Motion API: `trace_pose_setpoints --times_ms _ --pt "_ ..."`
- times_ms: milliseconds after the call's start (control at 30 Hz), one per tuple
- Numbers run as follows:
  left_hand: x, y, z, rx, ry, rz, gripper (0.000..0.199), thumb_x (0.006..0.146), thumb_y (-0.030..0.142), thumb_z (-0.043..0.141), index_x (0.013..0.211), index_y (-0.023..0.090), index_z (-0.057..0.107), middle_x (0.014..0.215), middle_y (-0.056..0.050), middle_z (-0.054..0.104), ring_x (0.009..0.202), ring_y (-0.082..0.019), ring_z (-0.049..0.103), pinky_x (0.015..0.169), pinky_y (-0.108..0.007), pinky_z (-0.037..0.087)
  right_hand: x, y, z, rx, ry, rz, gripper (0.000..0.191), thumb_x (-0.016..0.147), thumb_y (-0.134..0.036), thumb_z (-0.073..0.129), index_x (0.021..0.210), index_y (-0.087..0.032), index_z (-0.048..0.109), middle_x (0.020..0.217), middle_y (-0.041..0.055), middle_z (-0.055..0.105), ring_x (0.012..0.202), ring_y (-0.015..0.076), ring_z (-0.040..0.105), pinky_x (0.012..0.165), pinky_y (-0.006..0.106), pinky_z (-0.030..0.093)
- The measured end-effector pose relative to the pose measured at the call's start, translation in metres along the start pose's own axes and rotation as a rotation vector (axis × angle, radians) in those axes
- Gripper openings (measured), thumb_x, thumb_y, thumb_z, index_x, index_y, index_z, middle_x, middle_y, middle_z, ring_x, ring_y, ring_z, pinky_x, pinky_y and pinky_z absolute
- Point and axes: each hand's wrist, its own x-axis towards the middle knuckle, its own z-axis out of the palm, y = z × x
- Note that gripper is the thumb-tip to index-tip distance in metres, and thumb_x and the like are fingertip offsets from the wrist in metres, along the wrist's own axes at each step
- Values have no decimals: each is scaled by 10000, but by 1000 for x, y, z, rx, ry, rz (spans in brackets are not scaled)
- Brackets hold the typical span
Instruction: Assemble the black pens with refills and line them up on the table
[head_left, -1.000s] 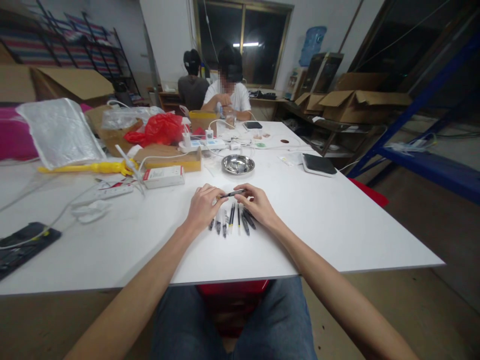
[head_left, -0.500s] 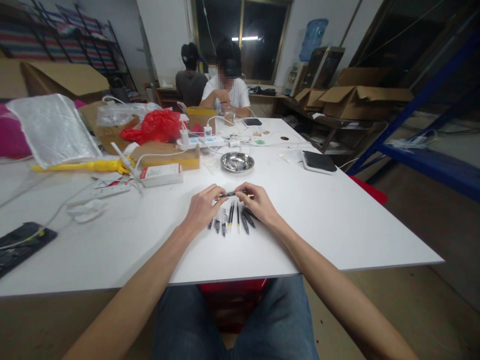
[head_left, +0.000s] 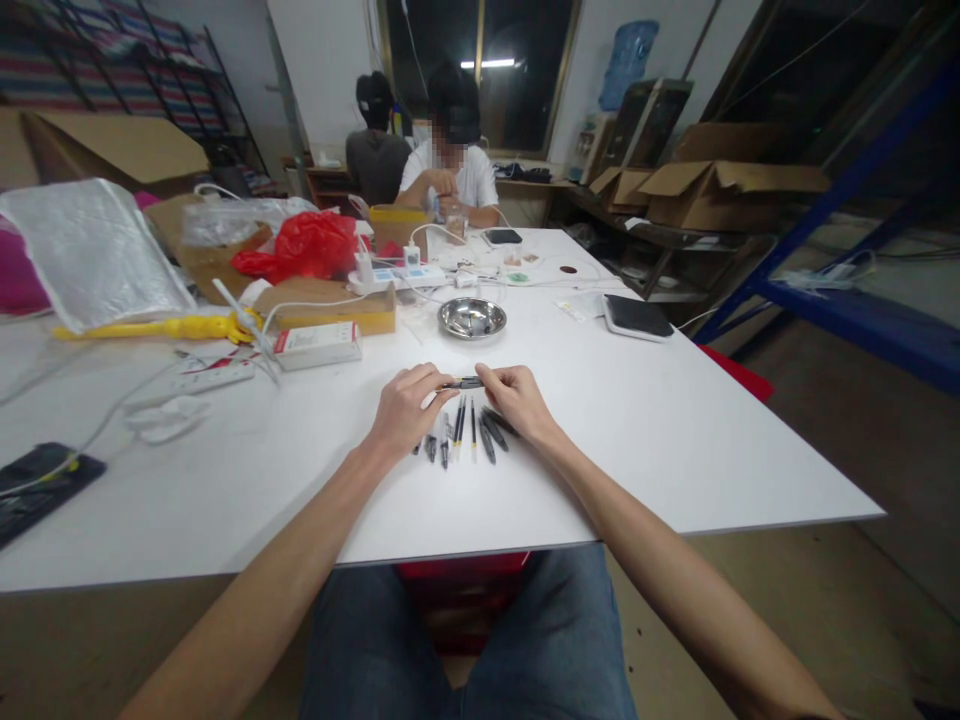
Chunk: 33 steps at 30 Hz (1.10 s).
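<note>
One white desk (head_left: 675,440) spreads across the view, with a person in white (head_left: 480,180) at its far end. On its left side lies a red bag (head_left: 319,245), and a white box (head_left: 319,345) sits nearer. Beyond the hands, near the middle of the desk, stands a shiny bowl (head_left: 444,322). The left hand (head_left: 405,408) and right hand (head_left: 517,400) face each other just above the desk, the fingers of both nearly closed in a pinch. Between them they hold a dark pen (head_left: 466,382), level and crosswise, one hand at each end; its ends are partly hidden by the fingers. Below it, side by side on the desk, are the loose parts: dark barrels (head_left: 488,440) by the right hand, clear tubes (head_left: 445,440) with dark ends by the left, and thinnest of all, dark refills (head_left: 473,425) with yellow bands, between the two groups.
</note>
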Motion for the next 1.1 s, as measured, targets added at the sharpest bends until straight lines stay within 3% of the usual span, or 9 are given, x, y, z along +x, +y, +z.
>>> trace_pose_setpoints --times_ms 67,167,433,567,667,800,900,1100 --pt "1 -1 -1 16 2 -38 187 985 340 573 1002 197 692 953 -46 701 913 -189 630 854 -331 450 1 1 -1 72 21 -42 536 916 -650 528 671 -175 566 541 -32 437 505 108 365 511 264 279" --pt "1 -4 -3 58 4 -74 203 991 337 556 964 193 697 921 -49 694 903 -201 615 838 -343 439 3 2 -4 138 46 -95 446 884 -615 604 797 -178 603 620 -24 513 552 120 431 532 255 331" --pt "1 -7 -3 117 -15 -59 211 972 359 595 860 210 694 880 -39 710 903 -214 596 838 -373 419 3 8 -4 41 24 -7 586 926 -662 500 569 -201 445 507 -44 345 489 105 304 508 282 233" --pt "2 -10 -2 102 -13 -80 179 972 339 591 931 215 713 928 -42 696 947 -215 589 865 -370 427 7 12 -6 10 55 -83 466 959 -534 511 663 -177 559 600 -18 513 593 133 463 605 276 353" --pt "1 -16 -2 112 -4 -120 161 962 297 593 1023 212 716 965 -51 682 974 -225 582 878 -374 436 11 19 -9 -72 99 -143 245 921 -380 587 827 -164 656 795 25 653 737 165 552 730 295 417" --pt "-1 -26 0 117 -57 -166 128 922 232 614 1011 209 703 987 -56 686 987 -239 583 884 -384 448 12 29 -12 -306 120 -138 71 840 -239 671 844 -177 704 909 65 655 899 217 562 865 355 423" --pt "-2 -30 2 90 -75 -186 113 902 198 606 973 211 692 982 -52 699 986 -238 590 898 -388 458 9 33 -13 -438 137 -128 60 822 -203 696 870 -189 729 991 86 626 1016 255 527 942 398 401" --pt "-4 -34 4 77 -76 -190 134 885 169 574 938 216 689 958 -50 714 976 -246 596 897 -396 465 5 32 -14 -516 125 -103 86 832 -187 703 903 -197 749 999 91 606 1019 268 502 946 411 394"
